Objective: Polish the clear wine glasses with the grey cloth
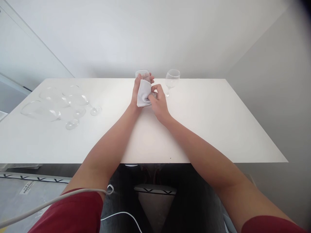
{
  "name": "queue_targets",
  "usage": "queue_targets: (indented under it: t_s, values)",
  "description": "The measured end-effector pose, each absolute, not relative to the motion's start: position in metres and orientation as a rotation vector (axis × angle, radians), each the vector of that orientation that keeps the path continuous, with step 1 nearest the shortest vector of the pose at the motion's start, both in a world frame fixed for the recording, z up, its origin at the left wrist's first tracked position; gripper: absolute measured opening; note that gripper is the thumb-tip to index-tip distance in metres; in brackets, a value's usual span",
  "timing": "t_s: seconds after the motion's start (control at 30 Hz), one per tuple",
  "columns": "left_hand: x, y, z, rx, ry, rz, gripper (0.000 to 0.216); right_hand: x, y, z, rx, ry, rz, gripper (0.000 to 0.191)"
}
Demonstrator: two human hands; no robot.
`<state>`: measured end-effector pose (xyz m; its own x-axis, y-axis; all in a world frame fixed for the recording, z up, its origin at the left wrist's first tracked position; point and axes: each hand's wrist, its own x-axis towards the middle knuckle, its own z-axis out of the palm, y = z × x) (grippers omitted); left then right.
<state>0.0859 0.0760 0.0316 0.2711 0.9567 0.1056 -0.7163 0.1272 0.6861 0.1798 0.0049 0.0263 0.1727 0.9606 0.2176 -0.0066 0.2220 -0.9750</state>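
Note:
My left hand [136,92] is wrapped round a clear glass [141,72] near the back edge of the table, its rim showing above the fingers. A light grey cloth [143,92] hangs over the near side of that glass and hides its lower part. With thumb and fingers, my right hand [159,103] pinches the cloth at its right edge. Just to the right, a small wine glass [172,77] stands upright, apart from both hands.
On the left of the white table [206,129] are three clear wine glasses [41,111], faint against the surface. A wall [145,35] rises behind the table. A white cable [55,199] crosses my left sleeve.

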Motion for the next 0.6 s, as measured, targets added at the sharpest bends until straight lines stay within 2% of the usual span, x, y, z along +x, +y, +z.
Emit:
queue_targets:
  t_s: [0.07, 0.17, 0.3, 0.4, 0.47, 0.6]
  values:
    - [0.087, 0.074, 0.031, 0.698, 0.441, 1.268, 0.035, 0.181, 0.006, 0.025, -1.139, -1.11, 0.996, 0.016]
    - [0.088, 0.075, 0.028, 0.708, 0.492, 1.311, 0.035, 0.182, 0.009, 0.024, -1.136, -1.115, 1.012, 0.003]
    - [0.087, 0.084, 0.021, 0.88, 0.468, 1.338, 0.033, 0.181, 0.012, 0.022, -1.108, -1.089, 1.01, 0.045]
    - [0.085, 0.089, 0.014, 1.001, 0.433, 1.324, 0.033, 0.182, 0.011, 0.022, -1.101, -1.161, 0.98, 0.054]
    - [0.084, 0.091, 0.011, 1.037, 0.416, 1.331, 0.035, 0.185, 0.012, 0.022, -1.106, -1.229, 0.931, 0.05]
    - [0.084, 0.09, 0.01, 1.047, 0.432, 1.353, 0.039, 0.191, 0.013, 0.024, -1.137, -1.362, 0.863, 0.027]
